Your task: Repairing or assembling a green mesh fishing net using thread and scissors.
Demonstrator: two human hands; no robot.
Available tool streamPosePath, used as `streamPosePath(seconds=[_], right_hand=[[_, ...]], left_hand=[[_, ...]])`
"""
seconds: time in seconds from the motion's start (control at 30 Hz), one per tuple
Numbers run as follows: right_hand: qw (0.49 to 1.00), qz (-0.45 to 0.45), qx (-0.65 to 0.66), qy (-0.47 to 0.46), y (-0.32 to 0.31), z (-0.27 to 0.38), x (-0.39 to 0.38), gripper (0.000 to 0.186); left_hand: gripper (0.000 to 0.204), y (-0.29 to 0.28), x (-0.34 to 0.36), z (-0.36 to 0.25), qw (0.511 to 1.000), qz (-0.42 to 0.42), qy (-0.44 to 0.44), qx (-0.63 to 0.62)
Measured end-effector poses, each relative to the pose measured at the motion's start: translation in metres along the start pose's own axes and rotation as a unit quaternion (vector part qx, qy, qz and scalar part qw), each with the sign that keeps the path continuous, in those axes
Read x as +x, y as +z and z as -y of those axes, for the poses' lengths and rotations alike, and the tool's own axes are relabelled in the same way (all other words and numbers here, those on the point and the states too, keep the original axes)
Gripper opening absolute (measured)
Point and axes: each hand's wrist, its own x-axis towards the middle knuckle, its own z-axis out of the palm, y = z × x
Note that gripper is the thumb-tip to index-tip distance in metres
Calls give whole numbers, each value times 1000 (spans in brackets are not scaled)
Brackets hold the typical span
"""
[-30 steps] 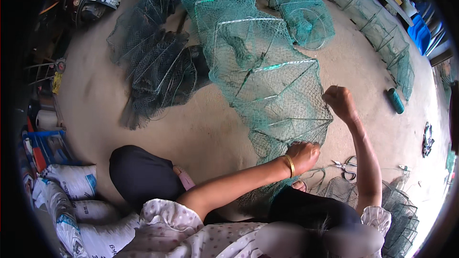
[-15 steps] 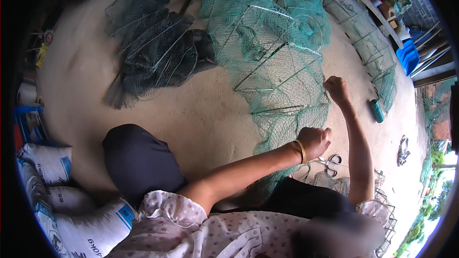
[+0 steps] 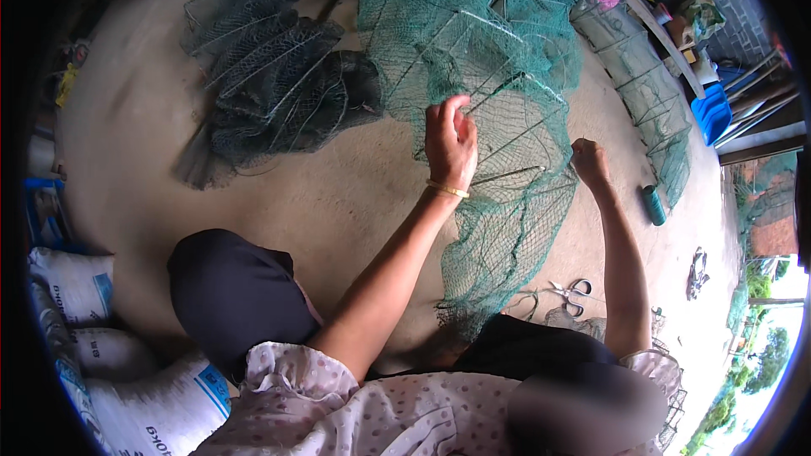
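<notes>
A long green mesh fish trap [image 3: 507, 203] with thin crosswise rods stretches over the floor, its near end by my dark-clothed leg. My left hand [image 3: 452, 145], with a gold bangle at the wrist, is above the middle of the netting beside a rod. Its fingers are bent but apart, and nothing shows in them. At the right edge of the mesh my right hand [image 3: 590, 164] is closed in a pinch; whatever it grips is too small to make out. Scissors [image 3: 575, 295] lie on the floor between the netting and my right forearm.
Dark folded netting [image 3: 279, 101] lies to the left, and a paler trap [image 3: 634, 76] runs along the right. Near it are a green spool [image 3: 653, 205] and a blue scoop-like plastic item [image 3: 712, 114]. White sacks [image 3: 160, 405] are stacked at the lower left.
My left hand has moved up and left, from near the scissors to over the middle of the netting, and its fingers have loosened. My right hand stays closed in nearly the same place.
</notes>
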Motion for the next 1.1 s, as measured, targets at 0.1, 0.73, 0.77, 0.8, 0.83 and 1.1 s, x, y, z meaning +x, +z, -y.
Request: streamPosePath(seconds=[0.1,0.73,0.77,0.8,0.83,1.1], right_hand=[[999,7,-31,5,2,-10,8,13],[996,74,11,50,15,-60,24,22],[995,83,14,51,16,-62,27,22],[994,96,9,60,17,-65,31,23],[994,95,19,58,19,-67,34,23],[988,17,110,112,20,-64,32,21]], left_hand=[[29,8,-17,2,999,40,12,19],[37,35,-99,4,975,141,154,68],[34,36,-108,1,969,188,143,69],[36,36,-117,-1,961,216,159,74],[38,38,-125,-5,957,227,163,73],[53,46,-152,-15,940,278,183,80]])
